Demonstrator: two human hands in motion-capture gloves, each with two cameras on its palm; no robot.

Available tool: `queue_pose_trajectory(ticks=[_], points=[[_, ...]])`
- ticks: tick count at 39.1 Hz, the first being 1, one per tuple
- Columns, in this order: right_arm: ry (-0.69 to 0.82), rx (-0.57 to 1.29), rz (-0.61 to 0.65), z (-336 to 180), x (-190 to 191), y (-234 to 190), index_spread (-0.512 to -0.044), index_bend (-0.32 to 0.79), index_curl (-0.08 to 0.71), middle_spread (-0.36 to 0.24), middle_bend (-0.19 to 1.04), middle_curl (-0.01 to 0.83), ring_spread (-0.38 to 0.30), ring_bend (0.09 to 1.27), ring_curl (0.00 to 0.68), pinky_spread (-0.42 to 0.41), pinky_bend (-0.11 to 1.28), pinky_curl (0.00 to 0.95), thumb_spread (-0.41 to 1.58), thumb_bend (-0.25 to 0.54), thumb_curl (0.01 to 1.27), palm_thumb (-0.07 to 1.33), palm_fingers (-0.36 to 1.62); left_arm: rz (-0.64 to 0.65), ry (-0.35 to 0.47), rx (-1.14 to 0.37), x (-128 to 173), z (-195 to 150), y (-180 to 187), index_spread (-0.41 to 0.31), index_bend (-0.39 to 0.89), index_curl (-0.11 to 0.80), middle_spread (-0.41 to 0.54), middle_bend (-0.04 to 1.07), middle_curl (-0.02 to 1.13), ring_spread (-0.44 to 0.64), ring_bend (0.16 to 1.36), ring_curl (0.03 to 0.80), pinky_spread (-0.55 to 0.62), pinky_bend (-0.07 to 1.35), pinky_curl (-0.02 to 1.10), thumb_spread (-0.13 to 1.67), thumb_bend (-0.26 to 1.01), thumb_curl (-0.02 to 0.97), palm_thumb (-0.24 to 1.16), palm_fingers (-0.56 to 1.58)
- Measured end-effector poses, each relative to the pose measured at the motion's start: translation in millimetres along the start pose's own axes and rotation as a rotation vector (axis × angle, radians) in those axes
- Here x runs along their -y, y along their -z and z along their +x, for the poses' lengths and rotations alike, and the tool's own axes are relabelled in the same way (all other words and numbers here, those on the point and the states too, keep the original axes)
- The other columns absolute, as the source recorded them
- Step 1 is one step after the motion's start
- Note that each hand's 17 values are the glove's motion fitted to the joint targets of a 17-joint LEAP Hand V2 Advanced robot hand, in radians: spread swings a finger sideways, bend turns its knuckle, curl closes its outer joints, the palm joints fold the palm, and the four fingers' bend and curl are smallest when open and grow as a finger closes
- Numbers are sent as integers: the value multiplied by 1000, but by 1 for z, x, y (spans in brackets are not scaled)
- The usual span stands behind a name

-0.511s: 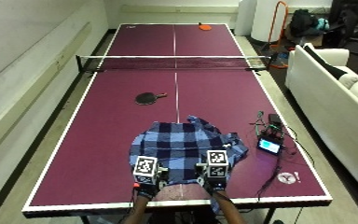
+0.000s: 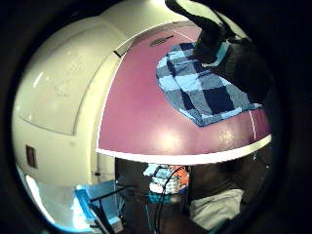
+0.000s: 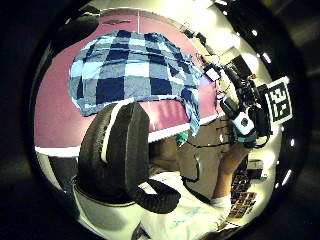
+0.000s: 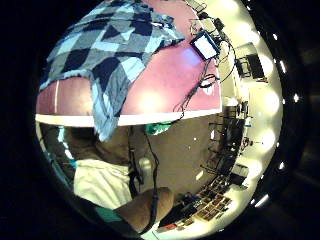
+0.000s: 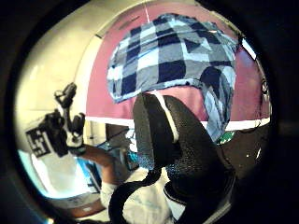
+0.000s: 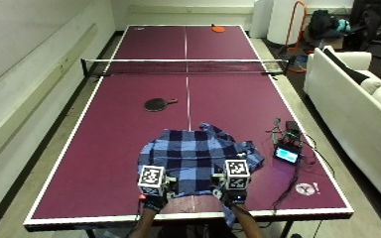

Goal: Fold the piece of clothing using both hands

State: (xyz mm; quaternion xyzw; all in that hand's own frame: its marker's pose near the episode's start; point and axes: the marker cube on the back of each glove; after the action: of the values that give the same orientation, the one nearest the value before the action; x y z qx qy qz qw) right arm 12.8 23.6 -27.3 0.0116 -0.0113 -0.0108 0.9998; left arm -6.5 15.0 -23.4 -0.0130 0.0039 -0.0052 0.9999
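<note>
Our left hand (image 6: 152, 198) and right hand (image 6: 233, 197) sit at the near edge of the worktop (image 6: 111, 148), side by side and just apart, over the near hem of the blue-and-navy checked shirt (image 6: 194, 156). In the palm views each grip shows a curled black thumb, yet none of them shows cloth caught between fingers, so we cannot tell whether either grip is clamped on the shirt or merely poised above it. The shirt lies spread and rumpled on the near half of the worktop, with one corner hanging over the near edge by our right hand. Compared with half a second ago, hands and shirt sit in much the same place. Farther out lie a dark table tennis bat (image 6: 158, 103), the net (image 6: 185, 66), and a small lit device (image 6: 287, 154) with cables at the right.
</note>
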Motion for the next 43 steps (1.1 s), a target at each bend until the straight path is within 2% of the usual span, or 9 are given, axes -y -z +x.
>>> queue_pose_trajectory(ticks=[7,14,21,29,33,35,39,43], points=[[35,-8,1,9,-6,-5,-384,148,225,-29,195,212,147,219,145,255,432,255,1223,118,144,315,94,-30,-6,8,5,3,-13,-130,144,246,-42,166,262,57,555,285,238,363,282,1171,14,156,175,569],[16,7,-16,22,-3,-27,-382,130,229,-27,201,242,150,231,166,257,452,279,1221,83,167,329,72,-78,-4,28,2,8,-25,-124,139,262,-33,168,278,65,561,296,240,368,302,1185,-8,180,185,547],[-22,6,-70,41,20,-77,-372,71,202,-15,214,267,152,268,191,252,506,308,1202,62,196,374,11,-136,8,55,7,8,-58,-119,122,266,-27,163,289,68,575,307,241,388,323,1175,-16,199,191,516],[-49,-1,-160,51,33,-117,-347,60,164,2,228,289,154,320,215,250,568,334,1177,29,223,409,-40,-222,31,76,18,-5,-110,-97,89,252,-8,159,294,78,611,324,242,438,351,1152,-16,219,205,449],[-37,-20,-160,49,30,-120,-339,69,151,10,226,295,151,322,221,240,600,342,1169,14,235,428,-52,-272,44,86,18,-12,-127,-83,88,241,-3,164,296,81,633,330,242,462,361,1146,-18,226,208,425],[-27,-23,-143,44,18,-106,-331,78,149,9,226,298,147,325,224,231,614,348,1164,9,240,442,-41,-277,48,87,13,-12,-120,-79,88,237,-1,168,299,82,643,332,242,471,365,1143,-18,229,208,416],[-10,32,-127,35,-3,-81,-317,103,152,5,238,307,114,353,237,215,611,350,1159,4,253,476,15,-269,69,112,-7,-8,-78,-74,96,232,1,175,305,72,648,334,233,484,371,1148,-17,233,211,406],[7,88,-133,36,-5,-85,-313,161,176,-21,239,313,52,375,242,177,604,344,1180,23,268,543,133,-250,78,108,-2,-15,-94,-77,124,237,-15,185,312,50,648,332,216,474,370,1189,-7,235,226,430]])
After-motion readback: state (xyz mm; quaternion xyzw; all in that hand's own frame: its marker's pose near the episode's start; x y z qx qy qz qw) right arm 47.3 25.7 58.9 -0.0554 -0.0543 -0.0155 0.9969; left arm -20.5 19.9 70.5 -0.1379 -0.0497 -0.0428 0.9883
